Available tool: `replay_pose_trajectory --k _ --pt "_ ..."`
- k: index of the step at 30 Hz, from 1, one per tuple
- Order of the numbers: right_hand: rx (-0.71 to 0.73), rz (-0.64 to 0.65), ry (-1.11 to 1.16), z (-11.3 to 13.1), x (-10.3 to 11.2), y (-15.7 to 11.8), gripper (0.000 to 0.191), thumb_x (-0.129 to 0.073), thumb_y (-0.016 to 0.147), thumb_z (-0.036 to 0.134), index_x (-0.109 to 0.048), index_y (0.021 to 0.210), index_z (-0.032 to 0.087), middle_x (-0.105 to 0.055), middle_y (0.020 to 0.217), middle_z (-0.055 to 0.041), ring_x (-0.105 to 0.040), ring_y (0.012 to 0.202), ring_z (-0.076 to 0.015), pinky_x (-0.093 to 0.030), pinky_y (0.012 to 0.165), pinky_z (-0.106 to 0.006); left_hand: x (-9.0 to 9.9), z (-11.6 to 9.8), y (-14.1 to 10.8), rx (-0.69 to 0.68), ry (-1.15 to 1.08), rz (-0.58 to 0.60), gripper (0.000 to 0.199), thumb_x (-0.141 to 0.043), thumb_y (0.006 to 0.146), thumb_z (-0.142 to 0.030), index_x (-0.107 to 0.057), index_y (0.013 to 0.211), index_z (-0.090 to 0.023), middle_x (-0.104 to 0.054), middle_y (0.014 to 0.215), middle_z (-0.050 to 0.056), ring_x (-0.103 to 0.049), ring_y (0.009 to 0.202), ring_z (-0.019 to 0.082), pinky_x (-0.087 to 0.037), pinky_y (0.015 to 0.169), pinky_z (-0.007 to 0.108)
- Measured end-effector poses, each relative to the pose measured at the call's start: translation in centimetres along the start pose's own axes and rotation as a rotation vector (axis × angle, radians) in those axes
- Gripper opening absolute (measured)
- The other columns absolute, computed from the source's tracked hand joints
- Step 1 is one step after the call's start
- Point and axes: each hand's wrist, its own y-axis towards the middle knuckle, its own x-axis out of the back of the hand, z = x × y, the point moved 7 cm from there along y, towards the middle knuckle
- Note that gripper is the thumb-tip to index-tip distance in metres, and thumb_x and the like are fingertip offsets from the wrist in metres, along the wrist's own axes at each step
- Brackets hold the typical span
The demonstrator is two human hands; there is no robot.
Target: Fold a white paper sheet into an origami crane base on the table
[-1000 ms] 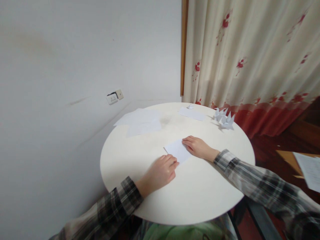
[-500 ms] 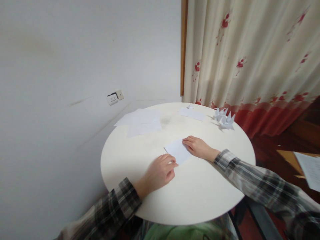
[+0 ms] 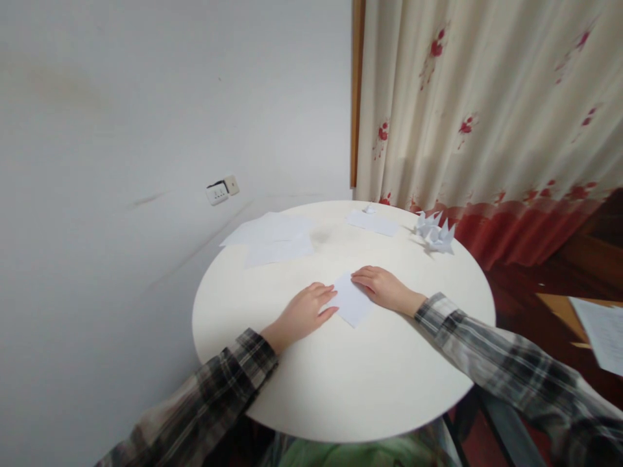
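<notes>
A small sheet of white paper [image 3: 352, 305] lies on the round white table [image 3: 360, 383] between my hands. My left hand [image 3: 306, 311] rests at the sheet's left edge, fingers stretched toward it and the thumb apart from them. On the upper right part of the sheet lies my right hand [image 3: 384, 287], palm down with its fingers flat and pressing the paper. Part of the paper is hidden under the fingers.
Several white sheets [image 3: 267, 237] lie at the table's back left. Another sheet [image 3: 372, 222] with a small folded paper [image 3: 369, 209] is at the back. Folded paper cranes [image 3: 440, 239] stand at the right rim. A wall [image 3: 121, 272] borders the left side.
My left hand has moved up and left along the paper's edge, and its fingers have straightened from a curl. My right hand has stayed nearly in place on the sheet.
</notes>
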Motion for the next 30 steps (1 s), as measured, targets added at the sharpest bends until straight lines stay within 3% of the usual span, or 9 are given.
replay_pose_trajectory --k 5,11,17,25,30 --pt "-0.018 -0.022 0.041 0.6 0.0 0.7 0.023 -0.047 0.085 0.012 -0.063 0.100 0.014 -0.065 0.099 -0.0104 -0.057 0.095 -0.0193 -0.048 0.084 -0.034 0.5 -0.2 1.2 0.027 -0.035 -0.035 0.022 -0.048 0.090 -0.028 -0.063 0.102 -0.018 -0.064 0.092 0.005 -0.057 0.090 0.017 -0.046 0.083 0.032" --pt "0.017 -0.001 0.031 1.1 -0.4 0.7 0.026 -0.043 0.088 0.014 -0.059 0.108 0.014 -0.063 0.105 -0.0119 -0.055 0.099 -0.0195 -0.048 0.084 -0.034 -0.6 0.8 2.5 -0.043 -0.104 0.037 0.033 -0.042 0.091 -0.018 -0.051 0.122 -0.020 -0.056 0.124 0.005 -0.049 0.115 0.015 -0.038 0.098 0.034" --pt "0.014 0.015 0.023 1.0 -0.5 0.5 0.026 -0.043 0.088 0.014 -0.059 0.108 0.014 -0.062 0.106 -0.0111 -0.055 0.100 -0.0197 -0.048 0.085 -0.035 -0.4 1.8 1.8 -0.055 -0.179 0.116 0.026 -0.050 0.089 -0.026 -0.061 0.112 -0.022 -0.061 0.117 0.003 -0.051 0.115 0.017 -0.038 0.099 0.035" --pt "0.017 0.019 0.043 1.0 -0.7 0.4 0.029 -0.044 0.084 0.009 -0.058 0.110 0.014 -0.062 0.107 -0.0111 -0.055 0.100 -0.0195 -0.047 0.086 -0.035 -0.5 2.6 1.9 -0.056 -0.463 0.236 0.031 -0.059 0.083 -0.027 -0.060 0.114 -0.022 -0.058 0.120 0.006 -0.045 0.123 0.019 -0.033 0.104 0.039" --pt "0.016 0.015 0.050 1.0 -0.6 0.3 0.029 -0.043 0.085 0.010 -0.058 0.110 0.014 -0.062 0.107 -0.0109 -0.055 0.100 -0.0199 -0.048 0.086 -0.035 -0.5 2.8 2.0 -0.061 -0.526 0.302 0.036 -0.062 0.080 -0.025 -0.058 0.116 -0.022 -0.054 0.125 0.007 -0.039 0.127 0.020 -0.032 0.105 0.040"
